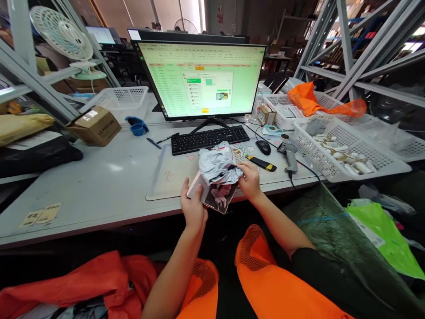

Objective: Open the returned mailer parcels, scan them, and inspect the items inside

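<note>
My left hand (192,206) grips the lower left edge of a flat printed box (217,197) at the table's front edge. A crumpled grey plastic mailer bag (219,165) still covers the box's upper part. My right hand (249,179) pinches the bag's right side, fingers closed on it. Both hands sit just in front of the pale desk mat (166,177).
A black keyboard (209,138) and a monitor (201,79) stand behind the hands. A mouse (263,147), a black and yellow utility knife (262,163) and a barcode scanner (288,154) lie to the right. White baskets (348,153) fill the right side. A cardboard box (95,126) sits left.
</note>
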A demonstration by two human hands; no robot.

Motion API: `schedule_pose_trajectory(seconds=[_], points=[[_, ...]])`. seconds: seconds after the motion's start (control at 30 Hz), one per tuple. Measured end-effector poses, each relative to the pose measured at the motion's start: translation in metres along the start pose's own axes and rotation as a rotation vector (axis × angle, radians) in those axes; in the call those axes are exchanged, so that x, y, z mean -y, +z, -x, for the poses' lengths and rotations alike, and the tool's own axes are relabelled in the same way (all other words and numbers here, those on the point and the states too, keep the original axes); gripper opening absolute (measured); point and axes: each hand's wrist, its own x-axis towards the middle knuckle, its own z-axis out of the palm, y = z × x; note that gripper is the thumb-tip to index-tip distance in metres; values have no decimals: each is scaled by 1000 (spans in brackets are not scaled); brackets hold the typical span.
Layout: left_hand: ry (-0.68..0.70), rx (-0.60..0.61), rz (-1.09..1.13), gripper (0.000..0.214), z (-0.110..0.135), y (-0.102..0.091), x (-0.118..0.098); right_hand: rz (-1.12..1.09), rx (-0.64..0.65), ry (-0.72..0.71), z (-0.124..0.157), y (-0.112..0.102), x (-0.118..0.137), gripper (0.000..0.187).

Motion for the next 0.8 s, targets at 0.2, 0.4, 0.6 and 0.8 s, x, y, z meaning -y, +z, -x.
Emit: schedule_pose_trajectory(seconds=[0.2,0.4,0.6,0.8], points=[[202,-117,49,63,-11,-32,-9,16,138,-231,18,16,37,21],[261,-195,113,41,-20,-45,-4,54,86,-208,26,31,40,25],[354,-278,171,36,-32,-44,-1,78,189,-331,37,48,55,26],[760,-320,-223,42,-17,-54,1,127,576,-181,29,10,78,30]])
